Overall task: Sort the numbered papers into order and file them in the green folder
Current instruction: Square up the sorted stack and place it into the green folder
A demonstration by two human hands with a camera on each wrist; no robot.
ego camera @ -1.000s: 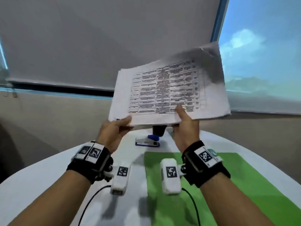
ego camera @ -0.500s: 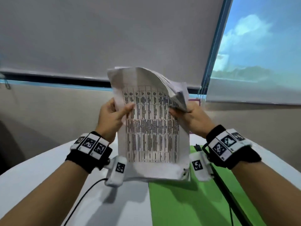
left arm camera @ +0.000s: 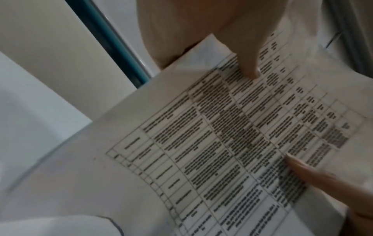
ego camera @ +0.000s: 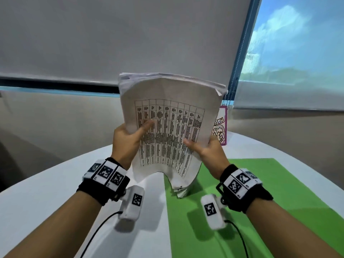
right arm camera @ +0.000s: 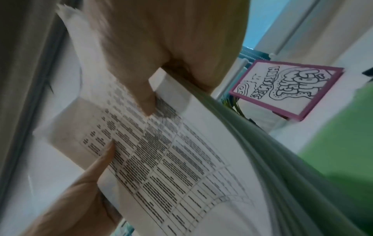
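Above the white counter (ego camera: 46,198), both hands pinch a thick stack of white printed papers (ego camera: 171,127) upright, long axis vertical: left hand (ego camera: 128,140) and right hand (ego camera: 208,151) at opposite side edges, its lower edge touching the flat green folder (ego camera: 270,183) directly below.

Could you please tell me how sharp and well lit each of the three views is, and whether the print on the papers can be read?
Head view: evenly lit, edges bowed by the wide lens, papers sharp but print unreadable. Left wrist view: dim and soft, the left hand blurred, table text smeared. Right wrist view: motion blur on the right hand and paper edges; the pink-framed card behind is clearer.
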